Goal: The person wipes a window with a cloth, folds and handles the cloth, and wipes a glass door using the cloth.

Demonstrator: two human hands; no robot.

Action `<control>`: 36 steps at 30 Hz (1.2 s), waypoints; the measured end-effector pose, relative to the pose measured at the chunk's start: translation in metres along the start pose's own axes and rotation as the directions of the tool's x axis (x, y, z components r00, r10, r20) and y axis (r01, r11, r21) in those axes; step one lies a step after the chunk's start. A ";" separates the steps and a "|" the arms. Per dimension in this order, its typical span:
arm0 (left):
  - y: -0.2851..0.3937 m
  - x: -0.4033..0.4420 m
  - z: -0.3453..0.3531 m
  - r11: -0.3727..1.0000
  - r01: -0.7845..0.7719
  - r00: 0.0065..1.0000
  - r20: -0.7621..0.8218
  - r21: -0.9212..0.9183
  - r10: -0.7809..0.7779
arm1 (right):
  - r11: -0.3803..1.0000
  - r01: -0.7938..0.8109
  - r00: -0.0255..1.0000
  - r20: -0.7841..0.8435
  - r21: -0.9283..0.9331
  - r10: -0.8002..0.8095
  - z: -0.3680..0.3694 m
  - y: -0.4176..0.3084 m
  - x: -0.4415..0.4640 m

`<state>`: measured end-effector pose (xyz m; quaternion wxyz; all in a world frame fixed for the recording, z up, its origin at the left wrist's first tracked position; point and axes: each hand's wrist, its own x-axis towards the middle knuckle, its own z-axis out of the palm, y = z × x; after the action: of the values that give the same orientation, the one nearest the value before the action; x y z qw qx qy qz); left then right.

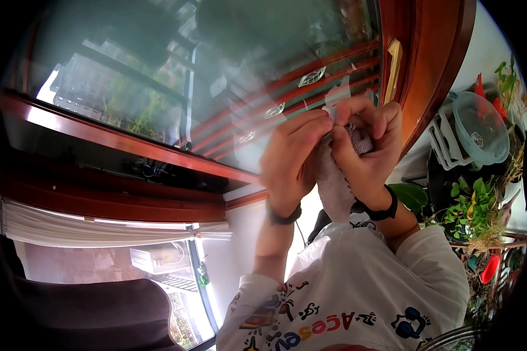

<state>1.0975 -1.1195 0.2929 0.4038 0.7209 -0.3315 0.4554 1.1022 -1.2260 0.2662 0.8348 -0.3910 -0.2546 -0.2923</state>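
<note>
A greyish cloth (335,181) hangs bunched between my two hands, its lower end dangling in front of my white shirt. My left hand (293,155) is closed, with thumb and fingertips pinching the top of the cloth. Beside it my right hand (366,143) is curled around the cloth's upper part, thumb pressed toward the left fingertips. The hands meet at the cloth's top edge. Behind them stands a large glass pane (175,76) in a reddish-brown wooden frame (129,155), with reflections and slats showing in it.
At the upper right the frame carries a brass-coloured handle (393,67). Potted plants (474,205), a clear plastic basin (480,131) and a white rack (447,140) stand on the right. Lower left are a white curtain (99,225) and a dark sofa-like shape (93,313).
</note>
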 end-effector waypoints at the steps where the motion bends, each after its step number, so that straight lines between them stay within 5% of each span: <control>1: -0.002 0.000 0.001 0.999 -0.030 0.999 -0.016 -0.011 0.030 | 1.000 0.008 1.000 0.004 0.012 -0.008 0.000 0.001 0.000; 6: -0.013 -0.002 0.005 0.989 -0.136 0.989 -0.071 -0.050 0.132 | 1.000 -0.011 1.000 0.004 0.015 0.011 0.000 0.002 0.003; 12: -0.010 0.008 -0.005 0.981 -0.188 0.976 0.117 0.036 0.183 | 0.990 -0.119 0.992 0.030 -0.080 0.122 -0.005 -0.001 0.011; 21: -0.025 0.008 0.004 0.913 -0.379 0.923 0.140 0.151 0.359 | 0.987 -0.130 0.990 -0.065 -0.090 0.124 0.000 0.007 0.015; 30: -0.023 0.001 0.009 0.924 -0.327 0.945 0.075 0.195 0.319 | 0.992 -0.099 0.993 -0.079 -0.081 0.093 0.005 0.010 0.012; 36: -0.014 -0.001 -0.005 0.986 -0.091 0.991 0.109 0.137 0.077 | 0.995 -0.093 0.996 -0.015 -0.038 0.093 0.004 0.008 0.005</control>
<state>1.1070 -1.1090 0.2895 0.3143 0.7557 -0.3490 0.4564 1.1104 -1.2200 0.2680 0.8413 -0.4168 -0.2250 -0.2606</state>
